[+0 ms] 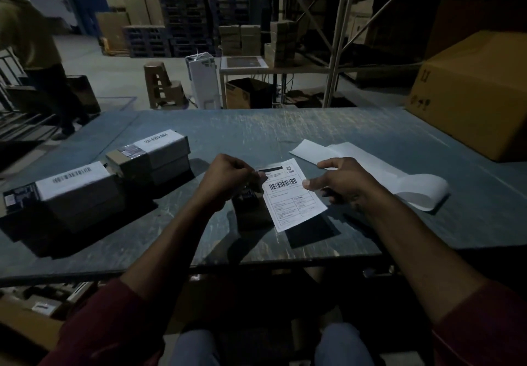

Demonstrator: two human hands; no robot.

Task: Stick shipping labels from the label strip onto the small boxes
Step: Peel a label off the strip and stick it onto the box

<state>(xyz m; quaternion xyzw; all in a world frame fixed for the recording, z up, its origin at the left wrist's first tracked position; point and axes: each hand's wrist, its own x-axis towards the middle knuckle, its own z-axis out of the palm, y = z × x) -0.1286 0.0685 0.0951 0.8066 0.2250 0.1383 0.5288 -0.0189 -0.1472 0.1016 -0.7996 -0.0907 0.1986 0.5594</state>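
Two hands over the table (285, 129), both busy with one shipping label (293, 194). Left hand (228, 177) is curled, fingertips pinching the label's upper left edge. Right hand (342, 180) has its thumb pressed on the label's right edge near the barcode, index finger stretched out above it, remaining fingers loosely bent; looks like a light pinch, but whatever sits under the paper is hidden. The label is tilted, printed side up, its lower corner down near the table surface. A small dark box (251, 208) sits just under and left of the label, below the left hand, mostly in shadow.

Label strip (379, 170) lies on the table beyond and to the right of the right hand, blank white, far end curled into a loop. Left of the left hand: two stacks of small boxes (94, 183), top ones already carrying barcode labels. Large cardboard carton (473, 91) far right, past the strip. Another person (31, 37) stands at the far left, behind the table. Lighting dim; fine print unreadable.
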